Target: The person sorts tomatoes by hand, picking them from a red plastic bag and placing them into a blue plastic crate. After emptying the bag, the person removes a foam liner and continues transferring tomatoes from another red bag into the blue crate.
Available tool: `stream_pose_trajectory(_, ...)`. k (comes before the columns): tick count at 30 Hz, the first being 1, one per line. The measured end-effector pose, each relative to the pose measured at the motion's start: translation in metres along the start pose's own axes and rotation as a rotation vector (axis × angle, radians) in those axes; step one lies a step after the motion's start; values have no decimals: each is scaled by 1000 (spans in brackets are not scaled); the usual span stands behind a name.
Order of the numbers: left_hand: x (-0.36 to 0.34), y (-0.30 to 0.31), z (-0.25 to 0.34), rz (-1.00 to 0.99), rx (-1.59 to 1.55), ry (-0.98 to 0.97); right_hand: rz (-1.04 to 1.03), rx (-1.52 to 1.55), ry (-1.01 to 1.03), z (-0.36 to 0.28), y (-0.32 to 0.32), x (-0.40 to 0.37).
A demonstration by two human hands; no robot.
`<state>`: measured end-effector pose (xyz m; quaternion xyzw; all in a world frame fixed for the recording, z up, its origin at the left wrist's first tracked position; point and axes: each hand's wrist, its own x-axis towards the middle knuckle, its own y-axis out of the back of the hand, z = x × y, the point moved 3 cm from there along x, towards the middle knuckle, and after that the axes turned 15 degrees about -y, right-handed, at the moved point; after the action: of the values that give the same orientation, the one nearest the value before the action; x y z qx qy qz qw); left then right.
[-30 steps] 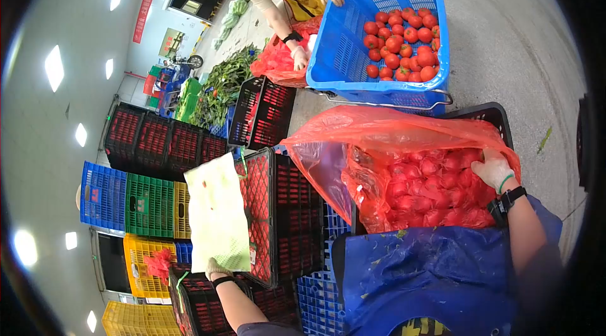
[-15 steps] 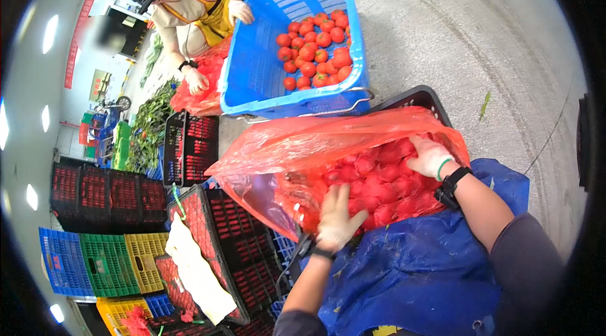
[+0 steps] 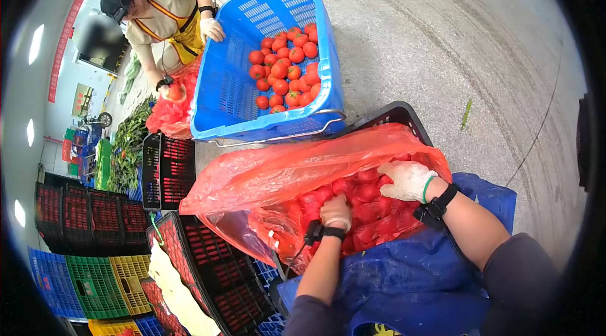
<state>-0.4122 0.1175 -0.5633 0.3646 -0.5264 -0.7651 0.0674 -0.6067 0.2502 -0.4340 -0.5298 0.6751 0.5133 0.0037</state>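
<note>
A red plastic bag (image 3: 303,169) full of round red tomatoes (image 3: 366,193), its mouth spread wide, lines a black crate (image 3: 404,114) in front of me. My left hand (image 3: 336,213), in a white glove, reaches down among the tomatoes with its fingers curled; their tips are hidden, so what they grip does not show. At the bag's right side, my right hand (image 3: 406,181), also gloved, rests over the tomatoes with thumb and fingers apart. A blue cloth or apron (image 3: 404,273) covers my lap against the near side of the bag.
A blue crate (image 3: 268,128) of loose tomatoes (image 3: 287,71) stands beyond the bag. A co-worker (image 3: 167,20) behind it holds a tomato (image 3: 176,92) over another red bag (image 3: 170,115). Stacked black crates (image 3: 227,266) stand on the left, and leafy greens (image 3: 129,153) lie behind.
My left hand has gone from spread fingers above the bag to curled fingers among the tomatoes. My right hand has shifted slightly leftward. The co-worker's hand now shows a tomato.
</note>
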Motion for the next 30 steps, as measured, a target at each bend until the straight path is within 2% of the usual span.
stream_pose_trajectory(1,-10,0,10,-156,-103,-173,-3,-1,-6,3,2,0)
stream_pose_trajectory(3,-53,-6,40,-397,-96,-380,-12,-21,-15,7,7,2)
stream_pose_trajectory(5,-77,20,65,-469,-206,-381,30,-9,-10,9,7,8)
stream_pose_trajectory(6,-64,7,52,-269,-219,-370,74,-8,1,11,5,10)
stream_pose_trajectory(8,-32,8,26,345,-56,-402,102,11,29,16,-4,17)
stream_pose_trajectory(9,-14,31,30,321,-65,-213,139,21,65,18,-5,20)
stream_pose_trajectory(10,5,26,25,336,70,-153,141,18,61,19,-6,19)
stream_pose_trajectory(11,20,20,27,339,66,-156,171,44,87,19,-6,18)
stream_pose_trajectory(13,38,7,30,252,117,93,200,66,111,19,-3,18)
stream_pose_trajectory(15,45,2,20,229,108,66,166,77,93,19,2,17)
stream_pose_trajectory(16,50,-12,4,225,79,-20,161,84,88,19,1,16)
stream_pose_trajectory(17,54,-18,-6,227,51,-107,44,28,-13,22,0,19)
stream_pose_trajectory(18,46,9,9,88,94,-7,-70,-31,-110,24,1,22)
stream_pose_trajectory(19,42,-7,-8,334,50,-285,-61,-31,-112,22,9,21)
stream_pose_trajectory(21,27,23,-1,385,116,-645,-15,47,-79,17,26,12)
stream_pose_trajectory(22,13,47,8,377,114,-653,-17,53,-88,23,23,16)
stream_pose_trajectory(24,-12,72,28,-369,-771,-461,98,147,-2,34,16,28)
stream_pose_trajectory(25,-4,54,18,-375,-767,-455,94,155,-2,37,13,30)
stream_pose_trajectory(27,29,17,-13,277,-752,-301,162,170,41,38,14,32)
stream_pose_trajectory(28,35,12,-2,277,-750,-306,149,169,38,39,13,34)
stream_pose_trajectory(30,55,3,34,258,-865,-493,121,94,-17,37,20,31)
